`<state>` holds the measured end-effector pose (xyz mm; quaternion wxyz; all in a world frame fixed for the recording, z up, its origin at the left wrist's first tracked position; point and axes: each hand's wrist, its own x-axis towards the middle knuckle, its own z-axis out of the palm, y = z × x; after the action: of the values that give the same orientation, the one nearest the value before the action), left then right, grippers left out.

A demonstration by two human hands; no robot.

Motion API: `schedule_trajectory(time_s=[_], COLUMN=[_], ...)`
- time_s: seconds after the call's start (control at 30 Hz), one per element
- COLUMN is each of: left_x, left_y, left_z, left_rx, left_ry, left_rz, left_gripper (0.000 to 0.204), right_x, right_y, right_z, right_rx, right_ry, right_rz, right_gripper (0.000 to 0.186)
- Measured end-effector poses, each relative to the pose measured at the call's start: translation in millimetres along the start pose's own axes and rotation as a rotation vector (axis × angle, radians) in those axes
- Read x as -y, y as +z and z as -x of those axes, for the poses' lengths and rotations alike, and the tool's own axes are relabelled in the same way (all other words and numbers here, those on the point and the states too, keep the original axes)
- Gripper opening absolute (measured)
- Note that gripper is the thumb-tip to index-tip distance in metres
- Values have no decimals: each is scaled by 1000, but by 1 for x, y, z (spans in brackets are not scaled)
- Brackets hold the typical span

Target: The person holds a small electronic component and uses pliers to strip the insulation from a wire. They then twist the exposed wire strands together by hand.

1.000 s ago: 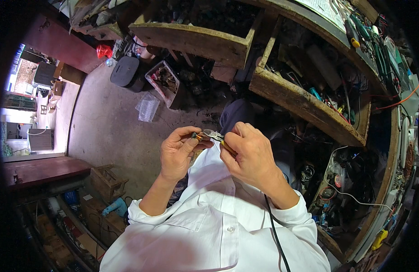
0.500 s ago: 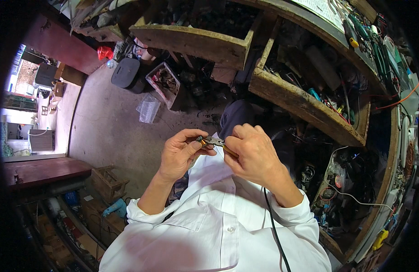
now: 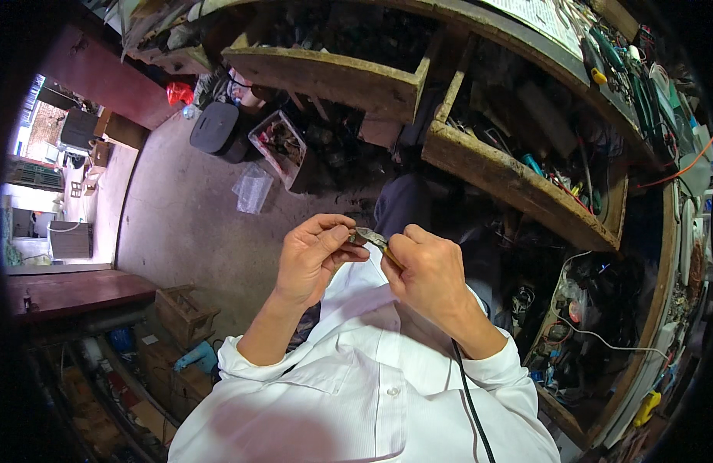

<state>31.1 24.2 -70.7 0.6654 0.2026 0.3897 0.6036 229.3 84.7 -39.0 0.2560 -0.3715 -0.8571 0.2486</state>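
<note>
My right hand (image 3: 432, 272) is wrapped round the yellow handles of a pair of pliers (image 3: 369, 236), whose metal jaws point left. At the jaws' tip, my left hand (image 3: 308, 261) pinches a small part (image 3: 352, 236) between thumb and fingers. Most of that part is hidden by the fingers, and its kind is too small to tell. Both hands are held up in front of my white shirt, close together. Whether the jaws grip the part or only touch it cannot be made out.
Open wooden drawers (image 3: 518, 174) full of tools and wires jut out ahead and to the right. On the floor stand a dark lidded bin (image 3: 215, 127) and a box of scraps (image 3: 257, 137), with bubble wrap (image 3: 253, 187) nearby. A wooden stool (image 3: 185, 315) is at left.
The pliers have turned so their jaws slope up to the left. My right hand has shifted slightly lower, and the left fingers now cover more of the small part.
</note>
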Motion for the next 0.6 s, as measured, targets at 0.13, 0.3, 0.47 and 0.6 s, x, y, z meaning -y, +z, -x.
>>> schedule_trajectory(time_s=[0.13,0.3,0.47,0.6], left_x=[-3,-9,-4,5], left_y=[3,4,1,7], left_z=[1,2,-1,1], left_rx=[-2,49,29,-44], left_ry=[-85,-92,-2,120], left_rz=[-13,-107,-80,-210], left_gripper=[17,16,15,14], right_x=[-1,-4,-7,-9], right_y=[-2,-1,-1,3], right_z=[1,1,1,2], right_rx=[-18,-25,-11,-8], right_ry=[26,72,114,128], right_rz=[19,14,18,-3], right_gripper=[19,19,18,19])
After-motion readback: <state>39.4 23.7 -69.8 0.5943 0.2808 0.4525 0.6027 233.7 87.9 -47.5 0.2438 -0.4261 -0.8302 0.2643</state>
